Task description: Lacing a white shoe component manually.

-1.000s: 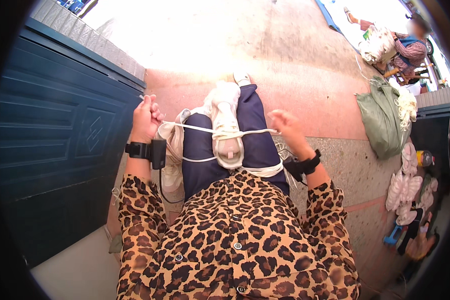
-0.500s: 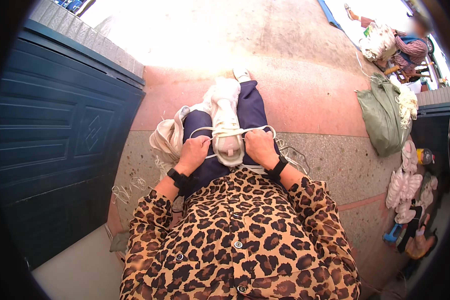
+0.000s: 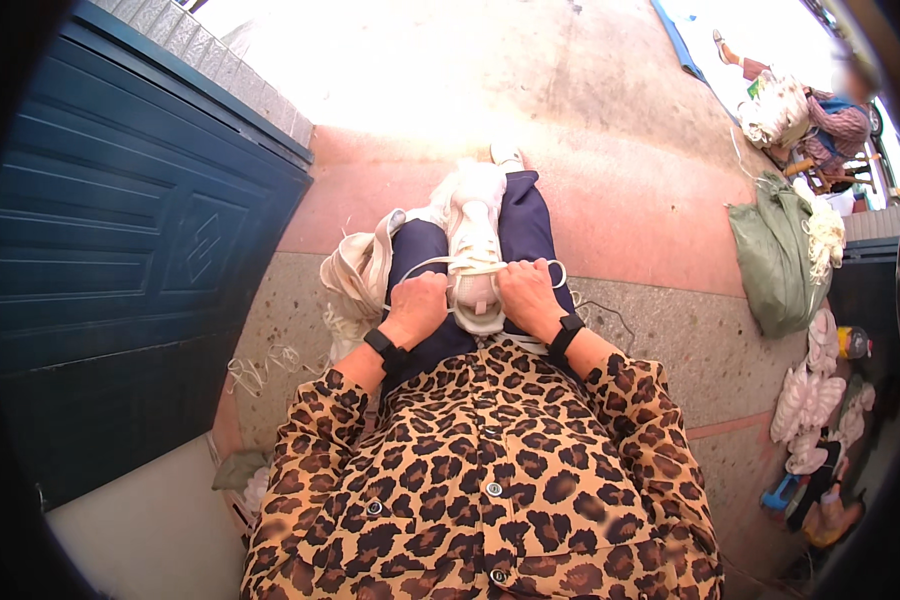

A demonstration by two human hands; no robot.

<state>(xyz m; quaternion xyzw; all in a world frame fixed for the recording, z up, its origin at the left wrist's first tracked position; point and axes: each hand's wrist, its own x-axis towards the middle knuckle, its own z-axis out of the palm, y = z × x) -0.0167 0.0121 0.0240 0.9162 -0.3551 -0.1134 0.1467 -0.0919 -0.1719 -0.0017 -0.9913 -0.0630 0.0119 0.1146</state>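
Much of the scene is taken up by the floor (image 3: 660, 225), which is laid in pink and speckled grey bands and is bounded on the left by a blue panelled door (image 3: 90, 320). A leopard-print shirt (image 3: 490, 440) and dark blue trousers (image 3: 525, 210) are worn by the person. At the upper right, a co-worker (image 3: 840, 135) is seated beside a pale bundle (image 3: 775, 110). A green sack (image 3: 773, 265) is set down nearer, and below it pale shoes (image 3: 802, 400) are heaped. More footwear (image 3: 355, 268) is gathered just beside the left leg. A white shoe (image 3: 478, 296) is held between the thighs, its open collar turned toward the body. It is flanked by the left hand (image 3: 420, 306) and the right hand (image 3: 530, 298), each wrist being circled by a black band (image 3: 385, 350). The fingers of both are curled closed, and a white lace (image 3: 478, 268), drawn across the shoe and looped out at either side, is gripped in them.
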